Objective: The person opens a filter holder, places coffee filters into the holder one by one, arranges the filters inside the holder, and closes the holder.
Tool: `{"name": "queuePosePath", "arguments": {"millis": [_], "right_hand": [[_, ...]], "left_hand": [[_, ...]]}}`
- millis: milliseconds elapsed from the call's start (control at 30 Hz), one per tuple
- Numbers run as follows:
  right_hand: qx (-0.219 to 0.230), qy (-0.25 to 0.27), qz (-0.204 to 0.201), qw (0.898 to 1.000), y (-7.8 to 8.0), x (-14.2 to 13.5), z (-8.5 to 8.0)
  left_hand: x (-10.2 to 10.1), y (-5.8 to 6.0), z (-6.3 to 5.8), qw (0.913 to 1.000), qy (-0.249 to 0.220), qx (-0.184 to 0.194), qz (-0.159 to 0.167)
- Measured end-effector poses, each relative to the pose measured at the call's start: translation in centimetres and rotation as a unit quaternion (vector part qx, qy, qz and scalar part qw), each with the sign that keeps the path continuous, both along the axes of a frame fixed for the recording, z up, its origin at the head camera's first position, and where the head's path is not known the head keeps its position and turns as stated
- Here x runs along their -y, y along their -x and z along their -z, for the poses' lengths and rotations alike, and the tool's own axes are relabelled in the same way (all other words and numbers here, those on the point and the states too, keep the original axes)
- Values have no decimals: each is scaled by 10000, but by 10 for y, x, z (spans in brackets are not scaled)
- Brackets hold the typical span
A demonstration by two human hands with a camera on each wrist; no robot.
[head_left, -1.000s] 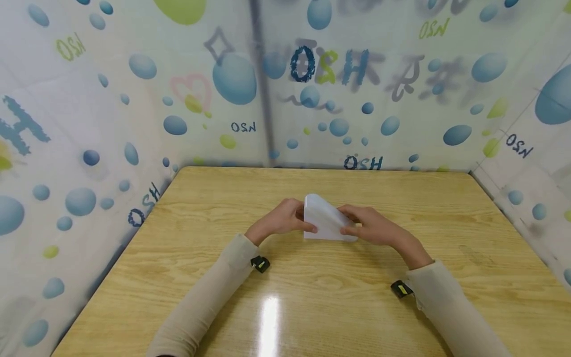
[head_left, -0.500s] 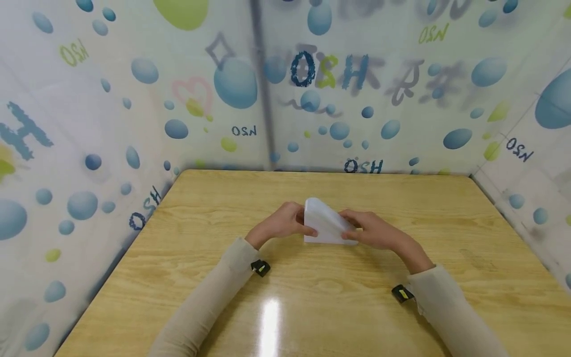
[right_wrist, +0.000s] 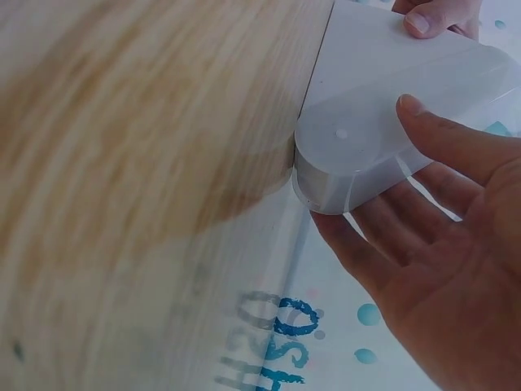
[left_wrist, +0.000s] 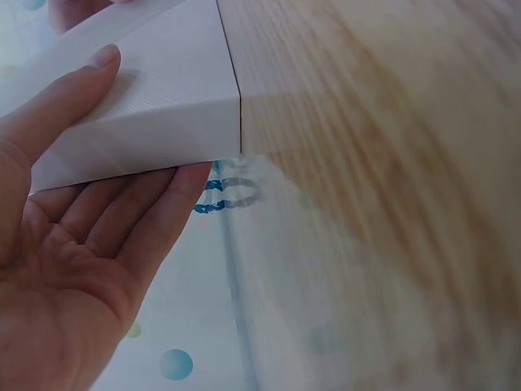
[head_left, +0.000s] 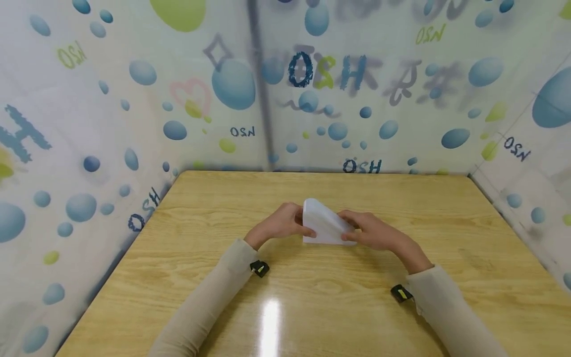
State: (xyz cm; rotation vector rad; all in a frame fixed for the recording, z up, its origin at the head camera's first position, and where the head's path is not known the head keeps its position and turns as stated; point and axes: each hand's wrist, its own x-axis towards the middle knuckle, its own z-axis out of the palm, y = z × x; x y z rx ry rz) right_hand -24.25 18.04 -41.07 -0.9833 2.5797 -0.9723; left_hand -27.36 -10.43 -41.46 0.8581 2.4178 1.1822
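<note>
A white, roughly wedge-shaped plastic case point(head_left: 324, 224) stands on the wooden table point(head_left: 330, 297) between the two hands. Its left side is tall and its top slopes down to the right. My left hand point(head_left: 282, 221) grips the left end, thumb on the near face and fingers on the far side. At the low right end, my right hand point(head_left: 376, 233) holds it the same way. In the right wrist view a translucent, rounded cover point(right_wrist: 338, 138) shows at that end. The left wrist view shows the squared white end point(left_wrist: 195, 122) beside the left thumb.
A fabric wall point(head_left: 334, 109) with blue and green dots and lettering rises behind the table and along both sides. Each beige sleeve has a small black device point(head_left: 260, 268) near its cuff. Light glares off the table's front part.
Both hands keep their grip on the white case, which stays in place on the table. The head view has shifted slightly, so everything sits a little lower than a second ago.
</note>
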Motion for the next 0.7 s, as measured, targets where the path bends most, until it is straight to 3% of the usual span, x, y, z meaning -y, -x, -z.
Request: {"name": "queuePosePath", "arguments": {"millis": [333, 467, 600, 700], "right_hand": [[-11, -82, -25, 10000, 5, 4, -3], [145, -368, 12, 9992, 6, 2, -6], [523, -753, 52, 9958, 5, -7, -13], [694, -673, 50, 9953, 5, -17, -20]], "left_hand": [[4, 3, -4, 9999, 96, -29, -74], [6, 4, -5, 9996, 268, 3, -37], [15, 7, -8, 9986, 468, 103, 236], [31, 9, -14, 9965, 654, 164, 501]]}}
